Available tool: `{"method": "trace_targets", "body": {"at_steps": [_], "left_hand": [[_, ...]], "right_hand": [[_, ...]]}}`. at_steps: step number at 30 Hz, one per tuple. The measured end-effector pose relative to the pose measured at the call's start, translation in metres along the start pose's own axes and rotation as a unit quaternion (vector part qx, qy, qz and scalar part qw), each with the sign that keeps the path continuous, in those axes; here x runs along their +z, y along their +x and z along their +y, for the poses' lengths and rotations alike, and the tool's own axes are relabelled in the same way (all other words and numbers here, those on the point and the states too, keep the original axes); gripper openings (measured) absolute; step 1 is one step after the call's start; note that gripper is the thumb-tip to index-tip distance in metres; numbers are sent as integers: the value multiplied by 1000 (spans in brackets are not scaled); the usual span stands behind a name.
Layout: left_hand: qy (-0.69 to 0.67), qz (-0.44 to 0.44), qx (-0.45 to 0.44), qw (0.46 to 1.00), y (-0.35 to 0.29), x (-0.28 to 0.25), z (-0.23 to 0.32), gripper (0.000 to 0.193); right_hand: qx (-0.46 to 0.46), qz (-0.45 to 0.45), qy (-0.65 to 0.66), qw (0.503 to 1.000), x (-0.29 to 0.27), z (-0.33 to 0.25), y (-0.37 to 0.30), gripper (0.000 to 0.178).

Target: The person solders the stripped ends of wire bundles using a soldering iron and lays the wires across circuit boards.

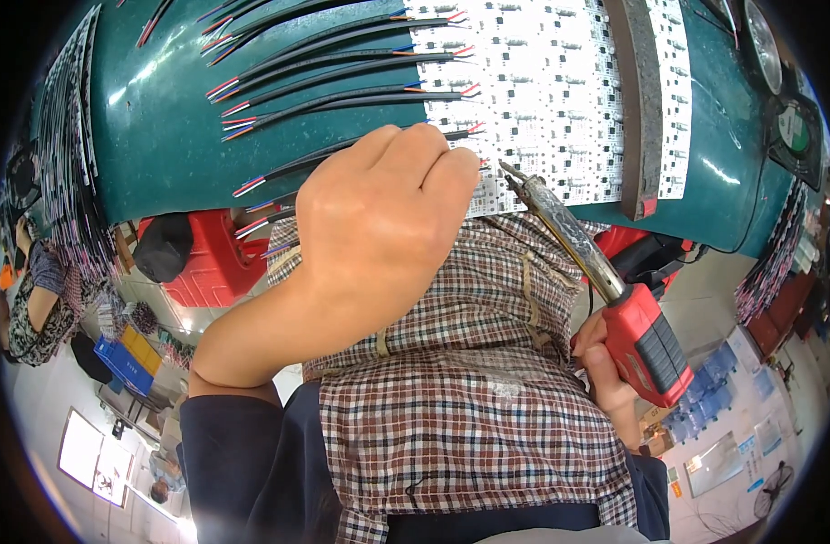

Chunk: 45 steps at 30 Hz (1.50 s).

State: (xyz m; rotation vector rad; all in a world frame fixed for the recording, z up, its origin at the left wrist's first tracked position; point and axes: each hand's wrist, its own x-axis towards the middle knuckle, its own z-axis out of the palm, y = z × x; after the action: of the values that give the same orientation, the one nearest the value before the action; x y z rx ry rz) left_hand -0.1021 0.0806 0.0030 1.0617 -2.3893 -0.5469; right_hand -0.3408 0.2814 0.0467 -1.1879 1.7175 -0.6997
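Observation:
My left hand (378, 208) is closed, knuckles up, over the near left part of a white circuit board sheet (560, 100). A black cable (283, 172) runs under it, and a red wire end shows beside the index finger; the fingertips are hidden. In my right hand (603, 367) is a soldering iron (578, 240) with a red and black handle. Its tip points up and left, over the sheet's near edge, just right of my left hand. Several more black cables (369, 96) with red and blue wire ends lie in a row across the sheet's left edge.
A dark metal bar (640, 109) lies across the sheet's right side on the green table (161, 118). Bundles of cables (70, 154) hang over the table's left end. A small fan (793, 136) stands at the right. Below the table is a red stool (206, 263).

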Motion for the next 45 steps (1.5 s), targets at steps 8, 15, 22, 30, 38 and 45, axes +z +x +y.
{"method": "trace_targets", "body": {"at_steps": [8,15,22,30,38,45], "left_hand": [[-55,-30,-12,998,6,-3,-8,14],[-76,-50,-7,996,10,-4,-15,13],[-109,-64,-4,992,12,-3,-21,13],[-101,-72,7,992,13,-4,-20,13],[-36,-36,34,998,7,-2,-13,15],[12,-54,63,997,7,-2,-13,19]], "right_hand": [[3,-9,1,1000,0,-2,4,19],[4,11,30,999,3,0,1,16],[29,0,24,999,3,-5,4,17],[50,0,5,999,5,-8,4,17],[18,-3,-11,1000,3,2,-2,19],[17,25,-70,997,-3,-5,-6,22]]}}
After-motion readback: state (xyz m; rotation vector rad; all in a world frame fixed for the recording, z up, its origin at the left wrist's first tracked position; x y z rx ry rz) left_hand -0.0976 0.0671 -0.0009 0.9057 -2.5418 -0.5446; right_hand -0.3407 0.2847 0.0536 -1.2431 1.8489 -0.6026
